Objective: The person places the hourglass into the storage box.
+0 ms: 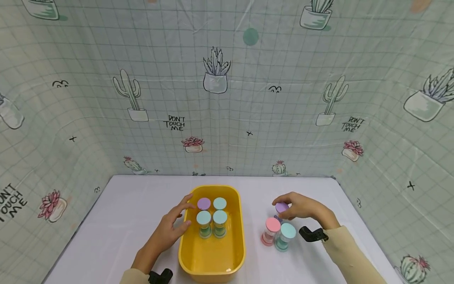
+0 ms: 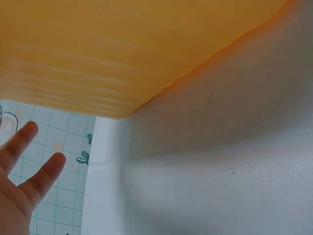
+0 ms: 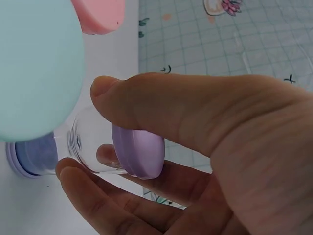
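- Your left hand (image 1: 168,232), fingers spread, is at the left rim of the yellow tray (image 1: 213,258); contact cannot be told
- On the table (image 1: 257,264) right of the tray, a pink jar (image 1: 272,225) and a teal jar (image 1: 288,231) stand close together
- Just beyond, your right hand (image 1: 301,206) grips a purple jar (image 1: 282,207), thumb opposite fingers
- In the tray, four jars (image 1: 203,218) stand in two rows

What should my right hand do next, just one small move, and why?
Probably raise the purple-capped container straight up: your right hand has thumb and fingers around it, and the pink-capped container and teal-capped one stand close by, so lifting first likely avoids bumping them before heading to the yellow bin, where four similar containers stand.
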Tool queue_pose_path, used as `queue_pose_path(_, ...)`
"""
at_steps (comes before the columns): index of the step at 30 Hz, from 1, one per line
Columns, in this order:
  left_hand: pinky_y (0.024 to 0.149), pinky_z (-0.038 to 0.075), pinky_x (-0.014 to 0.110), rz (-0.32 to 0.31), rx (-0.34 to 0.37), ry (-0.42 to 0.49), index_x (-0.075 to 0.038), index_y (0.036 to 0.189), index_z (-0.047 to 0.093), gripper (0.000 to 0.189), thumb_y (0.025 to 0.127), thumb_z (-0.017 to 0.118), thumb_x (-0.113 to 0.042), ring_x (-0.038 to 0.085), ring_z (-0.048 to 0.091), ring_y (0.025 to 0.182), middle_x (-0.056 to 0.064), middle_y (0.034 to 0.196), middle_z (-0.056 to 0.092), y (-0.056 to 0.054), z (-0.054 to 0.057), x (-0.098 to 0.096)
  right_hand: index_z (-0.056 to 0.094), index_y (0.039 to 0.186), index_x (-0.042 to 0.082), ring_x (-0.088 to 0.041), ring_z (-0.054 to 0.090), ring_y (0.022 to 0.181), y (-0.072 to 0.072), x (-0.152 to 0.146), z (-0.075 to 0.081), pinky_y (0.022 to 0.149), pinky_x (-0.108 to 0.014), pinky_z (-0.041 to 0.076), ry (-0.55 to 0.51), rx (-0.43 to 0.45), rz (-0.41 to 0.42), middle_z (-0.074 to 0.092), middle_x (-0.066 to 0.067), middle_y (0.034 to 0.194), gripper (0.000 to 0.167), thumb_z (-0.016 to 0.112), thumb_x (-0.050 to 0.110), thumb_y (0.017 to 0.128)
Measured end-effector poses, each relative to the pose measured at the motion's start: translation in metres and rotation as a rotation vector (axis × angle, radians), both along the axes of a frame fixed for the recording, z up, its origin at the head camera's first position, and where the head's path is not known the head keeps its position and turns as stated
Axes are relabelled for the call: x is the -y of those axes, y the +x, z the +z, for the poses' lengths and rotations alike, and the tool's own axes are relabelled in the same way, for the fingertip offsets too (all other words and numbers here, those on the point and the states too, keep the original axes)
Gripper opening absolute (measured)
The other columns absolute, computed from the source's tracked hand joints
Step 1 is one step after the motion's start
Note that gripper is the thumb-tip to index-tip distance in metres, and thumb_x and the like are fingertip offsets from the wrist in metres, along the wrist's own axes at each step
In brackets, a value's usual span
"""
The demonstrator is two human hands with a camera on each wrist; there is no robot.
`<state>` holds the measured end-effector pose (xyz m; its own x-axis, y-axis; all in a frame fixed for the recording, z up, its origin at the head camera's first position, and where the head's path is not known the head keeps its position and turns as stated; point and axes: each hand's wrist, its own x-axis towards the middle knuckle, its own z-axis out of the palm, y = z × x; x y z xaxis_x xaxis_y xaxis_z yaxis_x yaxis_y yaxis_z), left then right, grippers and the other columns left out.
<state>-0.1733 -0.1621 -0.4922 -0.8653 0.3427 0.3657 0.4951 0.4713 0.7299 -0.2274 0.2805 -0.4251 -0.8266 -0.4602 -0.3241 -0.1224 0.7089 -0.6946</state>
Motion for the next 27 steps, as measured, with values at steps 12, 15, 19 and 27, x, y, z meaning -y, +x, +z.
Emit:
queue_pose_path(12,0.096,0.053,0.059,0.006,-0.034,-0.007,-0.022,0.133,0.059,0.036,0.098,0.062,-0.015,0.040,0.046,0.145,0.005,0.166,0.039,0.0004,-0.0009,-0.0003,0.062,0.136,-0.006,-0.020,0.070,0.084,-0.0017,-0.0012,0.0015,0.078,-0.036,0.062,-0.048,0.036,-0.012,0.067,-0.012,0.110,0.053,0.078,0.007,0.087)
queue_pose_path(15,0.097,0.053,0.059,0.006,-0.032,-0.008,-0.022,0.133,0.059,0.036,0.098,0.062,-0.016,0.040,0.045,0.145,0.005,0.166,0.039,-0.0001,-0.0011,-0.0001,0.062,0.136,-0.006,-0.019,0.068,0.084,-0.0024,0.0000,0.0017,0.077,-0.036,0.062,-0.030,0.027,-0.003,0.066,-0.012,0.110,0.052,0.077,0.008,0.088)
queue_pose_path(19,0.096,0.053,0.059,0.014,-0.027,-0.005,-0.023,0.133,0.059,0.036,0.098,0.062,-0.015,0.040,0.046,0.144,0.005,0.166,0.039,0.0007,-0.0015,0.0010,0.064,0.132,-0.004,-0.020,0.066,0.089,-0.0038,0.0030,0.0028,0.075,-0.039,0.063,0.003,0.008,0.026,0.066,-0.014,0.114,0.049,0.078,0.009,0.088)
queue_pose_path(27,0.097,0.053,0.059,0.022,-0.023,-0.002,-0.022,0.132,0.059,0.034,0.099,0.061,-0.016,0.040,0.046,0.144,0.006,0.165,0.040,0.0020,-0.0024,0.0001,0.060,0.137,-0.002,-0.021,0.067,0.093,-0.0024,0.0011,0.0060,0.075,-0.039,0.062,0.041,0.016,-0.002,0.065,-0.018,0.122,0.055,0.078,0.012,0.087)
